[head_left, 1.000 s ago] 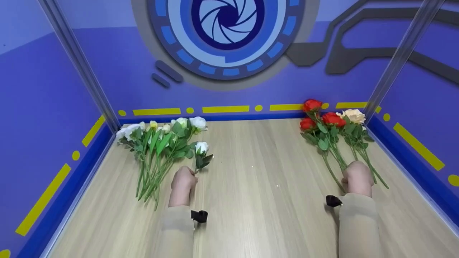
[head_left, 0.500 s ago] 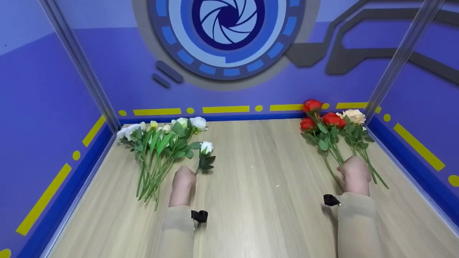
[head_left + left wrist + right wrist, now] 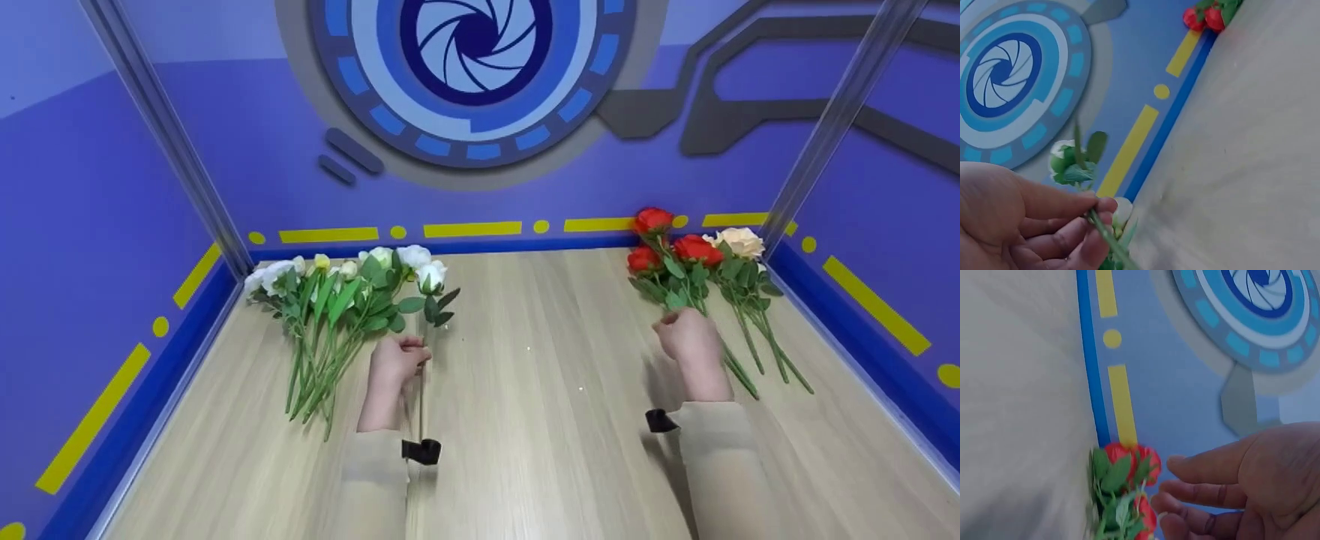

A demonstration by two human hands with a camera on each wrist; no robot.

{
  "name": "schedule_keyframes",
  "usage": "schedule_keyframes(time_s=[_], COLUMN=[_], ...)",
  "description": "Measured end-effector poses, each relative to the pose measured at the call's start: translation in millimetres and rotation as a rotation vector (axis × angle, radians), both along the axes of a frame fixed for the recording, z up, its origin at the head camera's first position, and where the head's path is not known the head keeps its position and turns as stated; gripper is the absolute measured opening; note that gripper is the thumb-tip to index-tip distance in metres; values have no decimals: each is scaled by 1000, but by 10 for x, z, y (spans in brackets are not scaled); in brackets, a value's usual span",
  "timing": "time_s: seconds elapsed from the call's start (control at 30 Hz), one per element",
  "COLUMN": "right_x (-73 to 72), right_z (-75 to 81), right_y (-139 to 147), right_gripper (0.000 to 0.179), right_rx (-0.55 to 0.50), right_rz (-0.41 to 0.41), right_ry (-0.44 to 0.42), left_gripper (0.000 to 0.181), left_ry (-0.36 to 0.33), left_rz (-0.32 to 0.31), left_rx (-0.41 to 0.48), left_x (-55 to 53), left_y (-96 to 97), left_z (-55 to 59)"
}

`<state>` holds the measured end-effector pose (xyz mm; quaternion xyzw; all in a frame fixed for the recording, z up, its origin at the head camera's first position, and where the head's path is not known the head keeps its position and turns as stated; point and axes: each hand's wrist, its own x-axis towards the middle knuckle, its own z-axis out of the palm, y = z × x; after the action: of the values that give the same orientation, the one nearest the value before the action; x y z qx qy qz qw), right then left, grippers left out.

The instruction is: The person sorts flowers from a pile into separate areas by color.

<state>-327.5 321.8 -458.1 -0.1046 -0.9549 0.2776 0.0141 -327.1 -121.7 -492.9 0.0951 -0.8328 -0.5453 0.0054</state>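
Observation:
My left hand (image 3: 397,360) pinches the thin green stem (image 3: 1107,237) of a white rose (image 3: 431,277) between thumb and fingers. The rose points away from me, its dark leaves (image 3: 437,309) just below the bloom, beside a bunch of white flowers (image 3: 276,276) at the left. At the right, my right hand (image 3: 691,341) is over the stems of several red roses (image 3: 697,250), covering part of them. In the right wrist view its thumb and loosely bent fingers are apart, with nothing between them, beside the red blooms (image 3: 1148,464).
Peach-coloured roses (image 3: 741,242) lie to the right of the red ones, near the back right corner. The wooden table (image 3: 525,420) is closed in by a blue back wall (image 3: 525,202) and side walls. Each sleeve bears a black wrist camera (image 3: 424,451).
My left hand has turned and raised the white rose, whose bloom moves farther back toward the bunch. My right hand has shifted left and farther back across the red rose stems.

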Motion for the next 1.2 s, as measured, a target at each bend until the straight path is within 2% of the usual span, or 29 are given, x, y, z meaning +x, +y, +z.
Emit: schedule_keyframes(time_s=[0.13, 0.3, 0.4, 0.53, 0.6, 0.73, 0.9, 1.07, 1.2], right_x=[-46, -11, 74, 206, 269, 358, 385, 353, 286], right_z=[-58, -189, -263, -341, -385, -463, -511, -512, -502], right_y=[-346, -848, -1173, -1554, -1699, -1872, -1925, -1879, -1784], right_gripper=[28, 17, 16, 23, 26, 22, 14, 14, 14], right_rx=[-63, -291, -435, -524, -562, -638, -634, -628, -639], right_rz=[95, 232, 357, 533, 589, 608, 592, 589, 529], right_ry=[98, 152, 142, 79, 45, 0, 38, 73, 82], left_gripper=[24, 22, 21, 19, 18, 17, 19, 27, 28], left_ry=[57, 101, 99, 106, 111, 120, 120, 124, 137], left_rz=[-26, -76, -111, -162, -182, -194, -195, -190, -77], left_rx=[157, 265, 317, 376, 417, 470, 470, 359, 239], left_x=[21, 53, 73, 101, 114, 126, 120, 102, 53], left_y=[117, 308, 433, 590, 656, 746, 772, 669, 476], left_z=[88, 145, 151, 152, 141, 116, 98, 111, 130])
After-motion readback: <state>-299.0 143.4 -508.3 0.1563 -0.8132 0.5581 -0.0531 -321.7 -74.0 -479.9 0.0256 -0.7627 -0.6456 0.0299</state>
